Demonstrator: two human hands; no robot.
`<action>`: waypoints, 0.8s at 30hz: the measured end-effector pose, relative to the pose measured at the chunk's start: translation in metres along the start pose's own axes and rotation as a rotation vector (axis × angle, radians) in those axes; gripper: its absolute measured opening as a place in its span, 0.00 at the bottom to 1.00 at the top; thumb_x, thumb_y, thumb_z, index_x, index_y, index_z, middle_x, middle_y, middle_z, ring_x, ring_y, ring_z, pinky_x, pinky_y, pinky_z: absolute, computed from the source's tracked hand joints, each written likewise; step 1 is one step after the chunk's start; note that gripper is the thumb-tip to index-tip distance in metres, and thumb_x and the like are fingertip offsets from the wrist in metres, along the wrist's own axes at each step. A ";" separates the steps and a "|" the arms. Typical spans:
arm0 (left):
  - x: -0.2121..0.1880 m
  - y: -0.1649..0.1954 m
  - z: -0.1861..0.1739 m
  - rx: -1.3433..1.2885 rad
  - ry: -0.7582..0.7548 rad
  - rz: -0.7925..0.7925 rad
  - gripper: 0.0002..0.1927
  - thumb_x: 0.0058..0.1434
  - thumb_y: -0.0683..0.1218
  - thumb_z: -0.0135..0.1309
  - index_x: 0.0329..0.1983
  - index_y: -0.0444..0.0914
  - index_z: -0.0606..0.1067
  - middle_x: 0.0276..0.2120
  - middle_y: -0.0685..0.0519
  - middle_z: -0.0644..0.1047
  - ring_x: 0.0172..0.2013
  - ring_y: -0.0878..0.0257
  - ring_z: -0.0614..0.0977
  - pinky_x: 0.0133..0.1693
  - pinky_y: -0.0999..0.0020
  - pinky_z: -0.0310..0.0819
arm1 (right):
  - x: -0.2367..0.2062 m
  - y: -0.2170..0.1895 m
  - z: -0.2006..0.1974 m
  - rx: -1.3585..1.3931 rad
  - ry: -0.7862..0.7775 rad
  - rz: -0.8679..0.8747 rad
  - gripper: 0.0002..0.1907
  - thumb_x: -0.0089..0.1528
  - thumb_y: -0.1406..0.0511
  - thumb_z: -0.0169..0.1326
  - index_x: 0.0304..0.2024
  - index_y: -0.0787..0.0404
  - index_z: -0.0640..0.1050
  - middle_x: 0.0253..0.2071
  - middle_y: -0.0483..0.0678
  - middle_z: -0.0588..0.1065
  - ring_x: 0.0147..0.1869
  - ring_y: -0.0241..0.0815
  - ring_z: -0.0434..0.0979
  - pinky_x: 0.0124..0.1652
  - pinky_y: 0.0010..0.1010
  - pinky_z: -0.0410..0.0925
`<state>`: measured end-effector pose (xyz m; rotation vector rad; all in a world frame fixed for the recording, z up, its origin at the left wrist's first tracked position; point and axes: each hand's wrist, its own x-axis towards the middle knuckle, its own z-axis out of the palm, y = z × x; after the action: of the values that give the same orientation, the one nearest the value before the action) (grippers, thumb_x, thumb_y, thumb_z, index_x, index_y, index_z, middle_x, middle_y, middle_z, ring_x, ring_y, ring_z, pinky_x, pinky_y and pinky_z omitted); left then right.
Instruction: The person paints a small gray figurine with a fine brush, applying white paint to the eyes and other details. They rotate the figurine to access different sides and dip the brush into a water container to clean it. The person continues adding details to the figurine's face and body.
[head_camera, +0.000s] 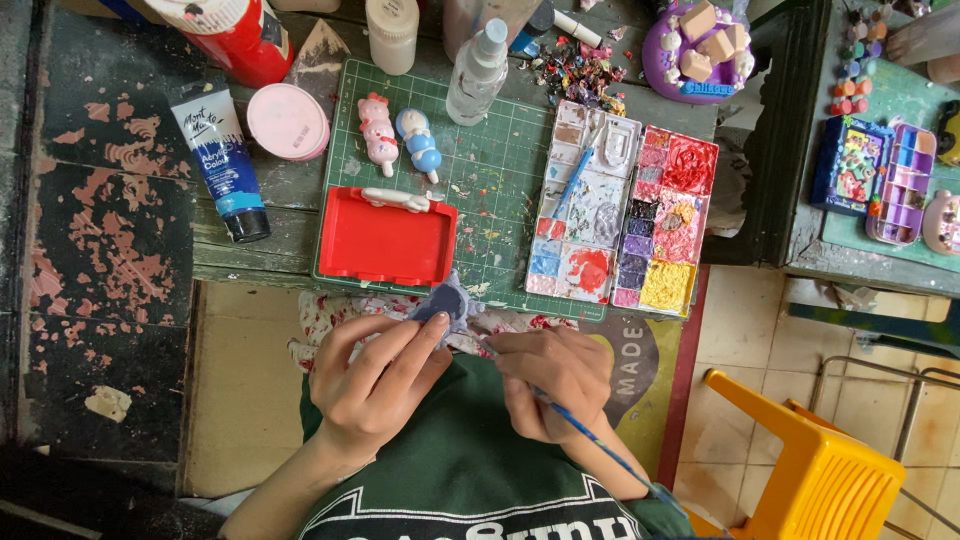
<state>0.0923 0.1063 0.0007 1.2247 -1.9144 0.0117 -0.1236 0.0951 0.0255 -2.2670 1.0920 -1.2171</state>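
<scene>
- Painting step: our left hand (375, 385) grips a small blue-grey clay figure (447, 301), our right hand (550, 385) pinches a thin blue-handled brush (600, 450).
- Next probably needs a steady stroke.

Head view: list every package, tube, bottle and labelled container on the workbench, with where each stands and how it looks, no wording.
Paint tube: left of the green mat, lying flat, white and blue, black cap.
Round tin: beside the tube, pink lid.
Red canister: top left, white band.
Spray bottle: mat's top edge, clear, white nozzle.
White jar: top centre, cylindrical.
Red tray: mat's near edge, rectangular.
Blue box: right table, colourful picture.
</scene>
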 end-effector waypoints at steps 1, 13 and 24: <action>0.000 0.000 0.000 -0.003 -0.004 -0.001 0.23 0.50 0.39 0.71 0.51 0.42 0.82 0.43 0.58 0.75 0.41 0.59 0.79 0.43 0.64 0.75 | 0.000 0.000 0.000 -0.007 0.006 0.019 0.05 0.62 0.72 0.53 0.40 0.60 0.73 0.38 0.52 0.82 0.29 0.41 0.79 0.30 0.30 0.67; 0.002 -0.001 -0.001 -0.026 -0.010 -0.005 0.23 0.50 0.39 0.72 0.51 0.41 0.83 0.43 0.59 0.75 0.41 0.59 0.79 0.42 0.63 0.74 | 0.002 -0.002 -0.002 -0.026 0.039 0.020 0.08 0.60 0.74 0.54 0.40 0.59 0.72 0.37 0.52 0.81 0.30 0.42 0.80 0.31 0.29 0.68; 0.002 0.000 0.001 -0.022 -0.004 -0.008 0.23 0.50 0.39 0.72 0.51 0.42 0.83 0.43 0.59 0.75 0.41 0.59 0.78 0.42 0.64 0.74 | 0.002 -0.003 -0.003 0.026 0.029 -0.008 0.07 0.61 0.73 0.52 0.41 0.59 0.72 0.36 0.51 0.81 0.30 0.42 0.81 0.30 0.29 0.68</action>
<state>0.0919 0.1041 0.0017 1.2183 -1.9086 -0.0164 -0.1240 0.0958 0.0294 -2.2431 1.0729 -1.2634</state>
